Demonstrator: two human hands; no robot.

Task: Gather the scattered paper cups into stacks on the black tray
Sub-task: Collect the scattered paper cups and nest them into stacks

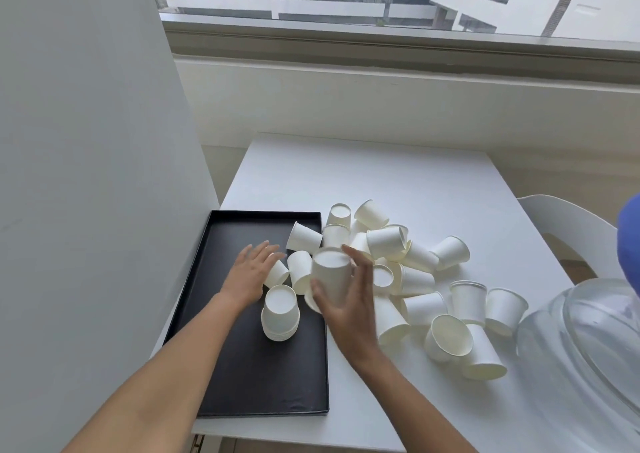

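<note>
A: What's cut off or hard to read here?

B: The glass bowl [588, 355] at lower right runs out of view, as does a blue shape [629, 245] above it, too cropped to identify. A white chair [568, 224] shows only its curved back past the bench [381, 175] edge. Both forearms leave the bottom of the view. The right hand [346, 300] is slightly motion-blurred.

A: Materials and shapes?

B: The black tray [242, 366] is a shallow matte rectangle with a low raised rim, lying at the bench's near left, against a pale grey wall [86, 175]. The bench top is smooth and white. The bowl is clear, with ringed reflections.

A: And the cups?

B: Plain off-white paper, tapered, with rolled rims. A short nested stack [280, 312] sits upside down on the tray, base up. A few loose cups [300, 271] lie tipped at the tray's far right corner. The scattered pile [426, 279] spreads over the bench just right of the tray, mostly on their sides, a few standing on their rims or upright.

A: The hands?

B: The right hand wraps an inverted cup [330, 276], thumb on its near side and fingers round the far side, above the tray's right edge. The left hand [251, 272] is spread flat, fingers extended, over a tipped cup [277, 272] on the tray; I can't tell whether it touches it.
</note>
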